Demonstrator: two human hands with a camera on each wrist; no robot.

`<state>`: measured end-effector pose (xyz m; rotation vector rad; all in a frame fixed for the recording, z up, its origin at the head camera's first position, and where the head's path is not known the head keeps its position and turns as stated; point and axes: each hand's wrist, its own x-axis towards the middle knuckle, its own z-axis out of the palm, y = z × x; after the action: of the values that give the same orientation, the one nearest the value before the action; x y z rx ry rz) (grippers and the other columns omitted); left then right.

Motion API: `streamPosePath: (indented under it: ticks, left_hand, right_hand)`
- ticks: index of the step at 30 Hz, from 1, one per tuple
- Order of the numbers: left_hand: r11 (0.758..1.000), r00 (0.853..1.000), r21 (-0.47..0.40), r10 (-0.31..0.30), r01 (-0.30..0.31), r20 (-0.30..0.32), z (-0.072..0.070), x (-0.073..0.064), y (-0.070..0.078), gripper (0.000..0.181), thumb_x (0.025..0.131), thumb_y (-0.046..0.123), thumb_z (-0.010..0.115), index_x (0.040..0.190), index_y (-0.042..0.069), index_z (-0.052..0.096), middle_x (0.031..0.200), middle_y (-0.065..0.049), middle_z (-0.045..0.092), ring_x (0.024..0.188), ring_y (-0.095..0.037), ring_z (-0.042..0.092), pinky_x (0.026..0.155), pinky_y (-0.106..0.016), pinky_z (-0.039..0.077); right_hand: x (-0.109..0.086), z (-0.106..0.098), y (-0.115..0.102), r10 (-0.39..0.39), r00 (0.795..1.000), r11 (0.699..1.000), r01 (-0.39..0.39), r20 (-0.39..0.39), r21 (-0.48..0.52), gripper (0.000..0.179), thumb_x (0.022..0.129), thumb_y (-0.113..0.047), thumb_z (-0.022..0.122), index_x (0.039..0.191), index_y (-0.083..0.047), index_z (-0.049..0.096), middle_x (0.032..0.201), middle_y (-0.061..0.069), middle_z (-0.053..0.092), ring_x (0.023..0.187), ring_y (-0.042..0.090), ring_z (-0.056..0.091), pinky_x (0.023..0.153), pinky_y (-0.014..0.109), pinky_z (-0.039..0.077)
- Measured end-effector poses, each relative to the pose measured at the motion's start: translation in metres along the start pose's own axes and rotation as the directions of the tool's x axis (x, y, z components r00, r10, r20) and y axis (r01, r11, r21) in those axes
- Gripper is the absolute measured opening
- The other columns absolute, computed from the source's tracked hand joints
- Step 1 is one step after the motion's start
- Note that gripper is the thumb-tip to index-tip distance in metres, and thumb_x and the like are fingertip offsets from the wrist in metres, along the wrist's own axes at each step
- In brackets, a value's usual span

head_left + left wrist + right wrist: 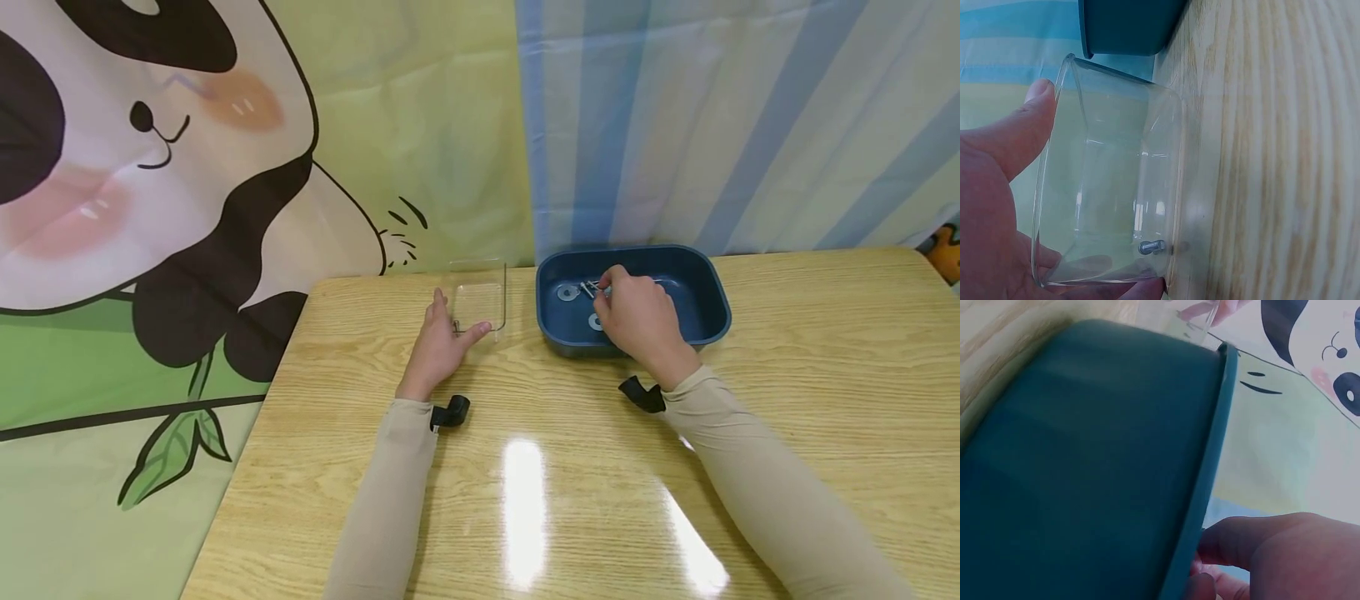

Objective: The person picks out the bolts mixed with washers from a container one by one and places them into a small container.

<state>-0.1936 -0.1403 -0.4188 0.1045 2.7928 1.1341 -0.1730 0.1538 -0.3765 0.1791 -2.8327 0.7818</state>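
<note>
A clear plastic box stands near the table's back edge. My left hand holds it, fingers along its left side and thumb at the front rim. One small silvery bolt lies inside the box in the left wrist view. To the right, my right hand reaches down into a dark blue bin. Its thumb and fingers pinch at small silvery bolts, though the fingertips are partly hidden. Flat washers lie on the bin's floor. The bin's wall hides most of this in the right wrist view.
A wooden table carries both containers. Behind it hangs a cloth backdrop with a panda print and blue stripes, close to the bin's back rim. Black camera mounts sit at both wrists.
</note>
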Motion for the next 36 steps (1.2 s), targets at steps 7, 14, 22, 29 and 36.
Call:
streamPosePath:
  ticks: [7, 14, 22, 29, 36]
  left_hand:
    - [1.0, 1.0, -0.001, 0.006, -0.006, 0.007, -0.002, 0.0, 0.001, 0.115, 0.091, 0.062, 0.063, 0.16, 0.003, -0.006, 0.165, -0.023, 0.014, 0.146, -0.041, 0.029, 0.115, -0.054, 0.03]
    - [1.0, 1.0, 0.003, 0.002, -0.002, 0.005, -0.003, 0.0, 0.002, 0.115, 0.091, 0.063, 0.063, 0.16, 0.004, -0.007, 0.165, -0.022, 0.014, 0.146, -0.041, 0.029, 0.115, -0.054, 0.03]
    - [1.0, 1.0, -0.001, -0.004, 0.004, 0.003, -0.003, -0.001, 0.002, 0.115, 0.09, 0.062, 0.063, 0.161, 0.004, -0.006, 0.165, -0.022, 0.014, 0.146, -0.041, 0.028, 0.116, -0.054, 0.03]
    - [1.0, 1.0, -0.001, -0.007, 0.007, 0.0, -0.001, 0.001, 0.0, 0.115, 0.09, 0.063, 0.064, 0.161, 0.004, -0.005, 0.165, -0.022, 0.014, 0.147, -0.04, 0.027, 0.116, -0.054, 0.029]
    - [1.0, 1.0, -0.006, -0.003, 0.003, 0.001, 0.0, 0.0, 0.0, 0.114, 0.091, 0.06, 0.064, 0.16, 0.003, -0.005, 0.164, -0.023, 0.015, 0.147, -0.04, 0.027, 0.117, -0.052, 0.028]
  right_hand:
    - [0.002, 0.006, -0.008, -0.022, 1.0, 1.0, 0.022, -0.008, 0.012, 0.018, 0.098, -0.011, 0.056, 0.107, 0.002, 0.064, 0.068, 0.012, 0.064, 0.048, 0.024, 0.053, 0.042, 0.038, 0.041]
    - [0.004, 0.013, -0.018, -0.06, 0.998, 0.998, 0.06, -0.022, 0.009, 0.017, 0.098, -0.011, 0.056, 0.107, 0.001, 0.065, 0.062, 0.008, 0.06, 0.046, 0.023, 0.051, 0.042, 0.038, 0.04]
    - [0.004, 0.024, -0.031, -0.111, 0.994, 0.993, 0.112, -0.01, 0.023, 0.018, 0.099, -0.012, 0.058, 0.107, 0.002, 0.066, 0.063, 0.007, 0.062, 0.046, 0.02, 0.052, 0.042, 0.035, 0.042]
    - [0.005, 0.03, -0.043, -0.152, 0.988, 0.988, 0.152, -0.007, 0.022, 0.015, 0.098, -0.011, 0.059, 0.103, 0.001, 0.065, 0.058, 0.004, 0.057, 0.045, 0.019, 0.05, 0.043, 0.035, 0.041]
    - [0.008, 0.037, -0.054, -0.144, 0.989, 0.989, 0.143, 0.015, 0.042, 0.015, 0.098, -0.012, 0.059, 0.104, 0.0, 0.066, 0.061, 0.004, 0.058, 0.047, 0.019, 0.053, 0.044, 0.035, 0.043]
